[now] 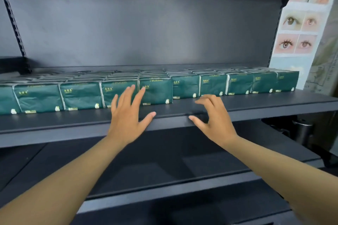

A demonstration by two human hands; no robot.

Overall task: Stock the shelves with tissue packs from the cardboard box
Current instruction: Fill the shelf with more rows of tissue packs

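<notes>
Both hands are seen near the middle of the frame, reaching toward the dark shelf (73, 122), and nothing is held in either. Left hand (126, 116) is spread flat with its fingers straight and fanned apart; its fingertips (132, 87) are laid over the lower front faces of two green tissue packs (156, 91), though whether they are actually touched cannot be told. Its thumb is stretched out to the right above the shelf's front edge. Right hand (213, 116), just to the right of centre, is kept with its fingers loosely curled and apart, hovering over the bare front strip of the shelf, with the thumb pointed left toward the other thumb; the two hands are held near each other but are not in contact. A long row of the packs is ranged across the width of the frame along the shelf, from the left edge to the right, standing upright side by side with further rows packed behind them. A lower shelf (164, 184) is seen beneath the forearms in the lower half of the frame. A dark back panel (146, 23) is set behind the packs, filling the upper part. A poster of eye pictures (296, 28) is seen at the upper right, beside the shelving.
</notes>
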